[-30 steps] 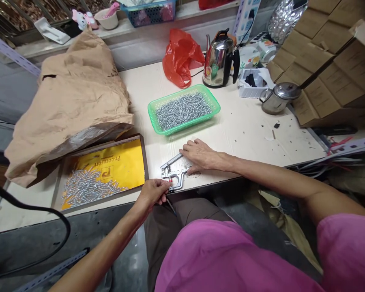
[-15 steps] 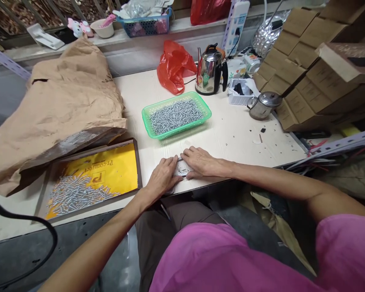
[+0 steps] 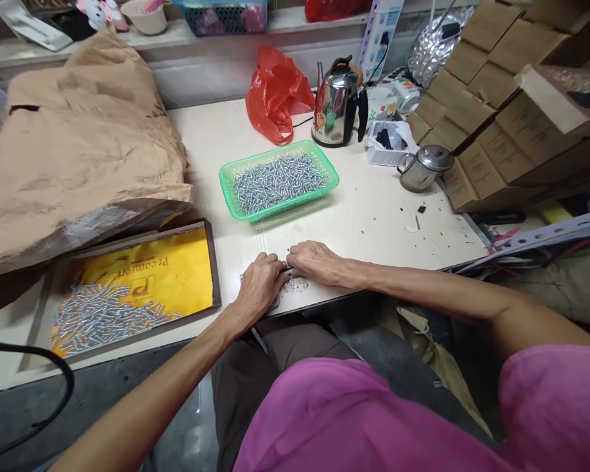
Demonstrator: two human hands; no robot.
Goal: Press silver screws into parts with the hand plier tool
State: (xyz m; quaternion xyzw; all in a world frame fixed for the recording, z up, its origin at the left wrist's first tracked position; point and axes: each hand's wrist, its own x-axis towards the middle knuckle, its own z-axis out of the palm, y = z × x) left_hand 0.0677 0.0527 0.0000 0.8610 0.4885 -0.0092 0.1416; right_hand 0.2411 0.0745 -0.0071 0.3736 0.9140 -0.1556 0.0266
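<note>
Right hand [image 3: 319, 263] is gripping the pliers [image 3: 288, 271], fingers curled closed, near the front edge of the table [image 3: 388, 239]. Left hand [image 3: 260, 285] is covering their other end, its hold impossible to tell.

From my end, the left hand [image 3: 259, 285] and right hand [image 3: 318, 263] wrap over the metal tool [image 3: 288, 270] so closely that I see only slivers of it. Brown paper [image 3: 88, 144], itself cut off at the left edge, hides the back left of the tray [image 3: 216, 282] from me. Cardboard boxes [image 3: 516, 147] run past the right edge, and the dark specks [image 3: 421, 210] near them are too small for me to identify.
</note>
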